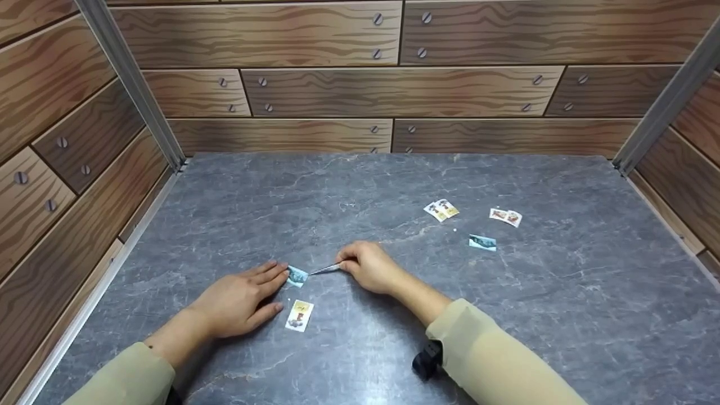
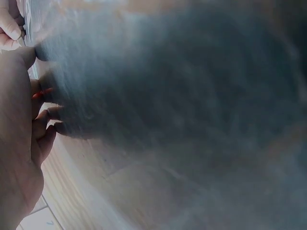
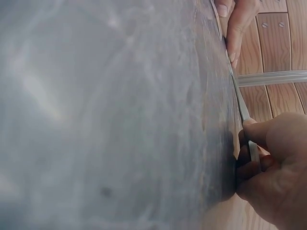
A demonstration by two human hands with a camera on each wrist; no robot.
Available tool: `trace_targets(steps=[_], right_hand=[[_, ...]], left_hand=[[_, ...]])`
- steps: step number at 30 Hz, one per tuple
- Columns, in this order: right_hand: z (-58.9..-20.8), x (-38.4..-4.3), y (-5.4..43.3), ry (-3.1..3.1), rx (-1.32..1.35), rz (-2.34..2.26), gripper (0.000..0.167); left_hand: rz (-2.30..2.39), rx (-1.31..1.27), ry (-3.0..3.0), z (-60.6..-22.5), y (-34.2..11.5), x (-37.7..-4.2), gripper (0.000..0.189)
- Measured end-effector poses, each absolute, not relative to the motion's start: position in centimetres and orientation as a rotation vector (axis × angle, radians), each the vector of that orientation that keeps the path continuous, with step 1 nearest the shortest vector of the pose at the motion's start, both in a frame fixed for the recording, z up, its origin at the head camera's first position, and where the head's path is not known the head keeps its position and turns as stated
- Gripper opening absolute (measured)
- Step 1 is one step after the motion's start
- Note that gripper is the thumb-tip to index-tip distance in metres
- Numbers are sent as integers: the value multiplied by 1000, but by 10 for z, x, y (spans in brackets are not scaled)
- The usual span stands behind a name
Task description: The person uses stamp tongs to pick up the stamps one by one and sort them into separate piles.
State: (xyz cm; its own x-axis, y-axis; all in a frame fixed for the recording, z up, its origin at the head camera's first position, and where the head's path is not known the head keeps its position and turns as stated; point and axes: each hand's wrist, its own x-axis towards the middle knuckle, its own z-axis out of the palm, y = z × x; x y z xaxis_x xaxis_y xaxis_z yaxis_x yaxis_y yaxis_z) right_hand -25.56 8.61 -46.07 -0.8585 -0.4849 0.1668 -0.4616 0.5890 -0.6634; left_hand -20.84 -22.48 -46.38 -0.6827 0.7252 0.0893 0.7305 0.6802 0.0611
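Note:
My right hand (image 1: 371, 267) pinches a pair of slim metal tweezers (image 1: 325, 269) between thumb and fingers. The tweezer tips meet the right edge of a small teal picture stamp (image 1: 298, 277) lying flat on the table. On that stamp's left edge rest the straight fingertips of my left hand (image 1: 239, 301), which lies palm down with the thumb spread. Close to the left thumb is a white and yellow stamp (image 1: 299, 315) with a small figure. In the right wrist view the tweezers (image 3: 243, 108) reach towards the left fingers (image 3: 236, 31); the stamp itself cannot be made out there.
Farther back on the right of the grey marbled table (image 1: 270, 197) lie two overlapping yellow-white stamps (image 1: 441, 210), a red-white pair (image 1: 505, 216) and another teal stamp (image 1: 482, 243). A tiny white scrap (image 1: 455, 229) lies between them. Wood-patterned walls (image 1: 349, 93) enclose the table.

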Motion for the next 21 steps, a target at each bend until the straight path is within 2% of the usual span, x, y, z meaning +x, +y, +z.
trace_targets(steps=[12, 21], right_hand=[[-461, -256, 89, 2765, -768, -1192, 9], [-459, -255, 99, 2782, -763, -1207, 10]], left_hand=[[-102, -1233, -2802, -459, -224, -208, 72], [-125, -1280, -2707, -458, -228, -202, 63]])
